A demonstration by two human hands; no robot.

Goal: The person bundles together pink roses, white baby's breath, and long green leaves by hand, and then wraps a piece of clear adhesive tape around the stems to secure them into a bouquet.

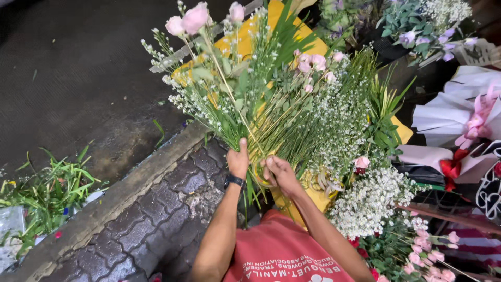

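Note:
My left hand [238, 159], with a black watch on its wrist, is closed around the stems of a large flower bunch [261, 89] made of pink roses, small white blossoms and long green leaves. My right hand [279, 174] grips the same stems just to the right, at the point where they gather. The bunch fans upward and away from me over a yellow sheet [271, 31]. The lower stem ends are hidden behind my hands and my red shirt [284, 253].
White filler flowers [373, 201] and pink buds [433, 258] lie at the right. Wrapped bouquets with white paper and a red ribbon [451, 167] stand at far right. A curb [120, 193] divides wet paving from dark road. Green trimmings [47, 196] lie at left.

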